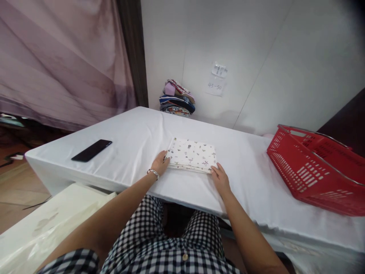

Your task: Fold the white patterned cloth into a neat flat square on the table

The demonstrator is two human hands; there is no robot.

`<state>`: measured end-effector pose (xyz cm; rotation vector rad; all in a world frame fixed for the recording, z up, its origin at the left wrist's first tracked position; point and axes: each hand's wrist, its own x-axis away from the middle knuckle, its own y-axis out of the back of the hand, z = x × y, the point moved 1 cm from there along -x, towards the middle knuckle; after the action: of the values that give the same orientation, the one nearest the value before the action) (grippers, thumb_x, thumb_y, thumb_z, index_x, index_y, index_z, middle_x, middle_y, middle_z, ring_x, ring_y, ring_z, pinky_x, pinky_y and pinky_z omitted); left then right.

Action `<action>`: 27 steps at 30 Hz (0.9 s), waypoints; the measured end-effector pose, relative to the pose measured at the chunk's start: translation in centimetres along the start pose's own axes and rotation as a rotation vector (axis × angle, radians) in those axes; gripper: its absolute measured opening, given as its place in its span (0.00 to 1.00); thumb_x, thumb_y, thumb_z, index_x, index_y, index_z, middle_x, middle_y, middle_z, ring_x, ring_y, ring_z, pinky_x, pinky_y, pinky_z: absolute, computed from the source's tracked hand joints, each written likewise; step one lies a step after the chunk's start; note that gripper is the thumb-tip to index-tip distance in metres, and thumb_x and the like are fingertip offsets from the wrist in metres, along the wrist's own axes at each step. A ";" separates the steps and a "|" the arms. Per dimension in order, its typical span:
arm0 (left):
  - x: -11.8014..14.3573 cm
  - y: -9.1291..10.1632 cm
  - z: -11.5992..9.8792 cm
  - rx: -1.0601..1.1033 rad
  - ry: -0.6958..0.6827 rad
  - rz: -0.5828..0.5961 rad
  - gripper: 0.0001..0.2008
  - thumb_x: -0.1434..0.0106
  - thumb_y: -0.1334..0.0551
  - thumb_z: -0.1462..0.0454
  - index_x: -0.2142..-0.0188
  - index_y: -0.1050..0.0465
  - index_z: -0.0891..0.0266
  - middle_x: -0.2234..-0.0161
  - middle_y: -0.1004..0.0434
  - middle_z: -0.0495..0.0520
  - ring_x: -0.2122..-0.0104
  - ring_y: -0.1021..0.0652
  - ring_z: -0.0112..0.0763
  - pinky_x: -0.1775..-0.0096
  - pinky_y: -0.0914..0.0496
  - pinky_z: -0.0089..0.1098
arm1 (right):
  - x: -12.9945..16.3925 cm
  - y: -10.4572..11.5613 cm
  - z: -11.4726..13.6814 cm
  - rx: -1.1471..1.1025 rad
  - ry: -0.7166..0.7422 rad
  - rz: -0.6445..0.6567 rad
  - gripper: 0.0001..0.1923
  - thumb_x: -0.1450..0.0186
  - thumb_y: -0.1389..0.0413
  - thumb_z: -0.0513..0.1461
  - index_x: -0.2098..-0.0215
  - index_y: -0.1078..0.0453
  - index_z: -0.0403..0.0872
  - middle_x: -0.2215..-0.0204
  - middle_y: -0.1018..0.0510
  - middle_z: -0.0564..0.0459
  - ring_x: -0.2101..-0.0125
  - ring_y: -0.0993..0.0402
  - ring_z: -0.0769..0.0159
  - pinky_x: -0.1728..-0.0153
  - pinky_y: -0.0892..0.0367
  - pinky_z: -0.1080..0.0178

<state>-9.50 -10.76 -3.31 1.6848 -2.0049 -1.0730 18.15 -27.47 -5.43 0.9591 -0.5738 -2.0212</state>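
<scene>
A folded white cloth (191, 154) with small printed figures lies flat on the white-covered table (134, 133), near its front edge. My left hand (160, 162) rests at the cloth's near left corner, fingers touching its edge. My right hand (220, 179) sits at the near right corner, fingertips against the cloth. Neither hand lifts it. A bracelet circles my left wrist.
A black phone (91, 150) lies on the table's left part. A red plastic basket (316, 167) stands at the right. A pile of folded colourful cloths (177, 98) sits at the back against the wall. A curtain hangs at the left.
</scene>
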 end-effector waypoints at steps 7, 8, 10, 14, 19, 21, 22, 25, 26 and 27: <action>-1.0 0.5 -0.7 0.105 0.212 0.054 0.25 0.42 0.44 0.62 0.44 0.40 0.61 0.48 0.30 0.55 0.55 0.26 0.35 0.52 0.32 0.33 | 0.1 -0.1 0.0 0.009 0.038 -0.002 0.19 0.35 0.53 0.46 0.54 0.28 0.46 0.44 0.36 0.43 0.48 0.34 0.57 0.52 0.34 0.55; -1.0 0.5 -0.8 0.104 0.225 0.054 0.25 0.42 0.44 0.62 0.44 0.39 0.60 0.49 0.29 0.55 0.55 0.25 0.35 0.52 0.32 0.32 | 0.0 -0.1 -0.1 0.022 0.043 0.002 0.19 0.35 0.53 0.46 0.53 0.28 0.46 0.44 0.36 0.43 0.48 0.33 0.57 0.52 0.34 0.56; -0.8 0.5 -1.2 0.082 0.241 0.043 0.25 0.43 0.43 0.62 0.44 0.39 0.60 0.52 0.27 0.55 0.56 0.25 0.36 0.54 0.32 0.33 | -0.4 0.1 -0.5 0.057 0.075 0.008 0.19 0.35 0.53 0.46 0.54 0.28 0.47 0.45 0.34 0.44 0.49 0.33 0.57 0.52 0.34 0.55; 0.4 0.5 -1.9 0.053 0.259 0.089 0.28 0.44 0.41 0.61 0.44 0.41 0.61 0.53 0.26 0.57 0.58 0.24 0.37 0.56 0.31 0.33 | -1.9 1.0 -1.9 0.165 0.141 0.014 0.16 0.36 0.53 0.43 0.56 0.27 0.51 0.50 0.29 0.50 0.51 0.31 0.59 0.49 0.37 0.53; 1.5 0.8 -1.8 0.108 0.264 0.186 0.31 0.45 0.38 0.58 0.44 0.42 0.65 0.58 0.24 0.57 0.62 0.23 0.35 0.60 0.30 0.31 | -2.9 1.4 -1.6 0.301 0.165 -0.029 0.16 0.37 0.54 0.38 0.58 0.26 0.50 0.51 0.28 0.48 0.50 0.33 0.58 0.49 0.40 0.51; 1.4 1.0 -1.7 0.144 0.275 0.196 0.31 0.45 0.38 0.58 0.44 0.42 0.65 0.59 0.23 0.57 0.65 0.22 0.34 0.63 0.30 0.30 | -2.6 0.9 0.0 0.319 0.229 -0.010 0.17 0.37 0.54 0.36 0.56 0.27 0.49 0.49 0.30 0.46 0.47 0.37 0.56 0.48 0.42 0.49; 1.4 1.0 -1.7 0.150 0.278 0.194 0.31 0.46 0.38 0.58 0.44 0.42 0.65 0.59 0.23 0.57 0.66 0.22 0.33 0.64 0.29 0.29 | -2.3 0.5 1.2 0.315 0.263 0.014 0.17 0.37 0.54 0.36 0.55 0.28 0.49 0.48 0.31 0.46 0.46 0.38 0.56 0.48 0.44 0.48; 1.2 1.1 -1.7 0.122 0.274 0.168 0.28 0.46 0.38 0.58 0.46 0.39 0.62 0.60 0.23 0.55 0.66 0.22 0.33 0.64 0.30 0.29 | -1.7 -1.1 5.2 0.261 0.361 0.100 0.16 0.37 0.53 0.36 0.53 0.30 0.50 0.47 0.32 0.47 0.45 0.40 0.56 0.46 0.48 0.45; 1.2 1.0 -1.7 0.111 0.272 0.162 0.28 0.46 0.38 0.58 0.46 0.39 0.62 0.60 0.23 0.55 0.65 0.22 0.33 0.64 0.30 0.29 | -1.6 -1.7 6.5 0.241 0.394 0.126 0.17 0.37 0.53 0.37 0.51 0.31 0.50 0.47 0.32 0.47 0.44 0.41 0.56 0.46 0.49 0.45; 1.2 1.0 -1.7 0.106 0.270 0.160 0.28 0.46 0.38 0.58 0.46 0.39 0.62 0.60 0.23 0.55 0.65 0.22 0.33 0.64 0.30 0.29 | -1.6 -2.3 7.7 0.226 0.425 0.152 0.17 0.36 0.53 0.37 0.50 0.33 0.50 0.46 0.32 0.47 0.44 0.41 0.56 0.45 0.50 0.45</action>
<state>-9.36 -12.49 -1.74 1.5906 -2.0082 -0.6584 11.57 -24.43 -1.61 1.3912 -0.6239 -1.5764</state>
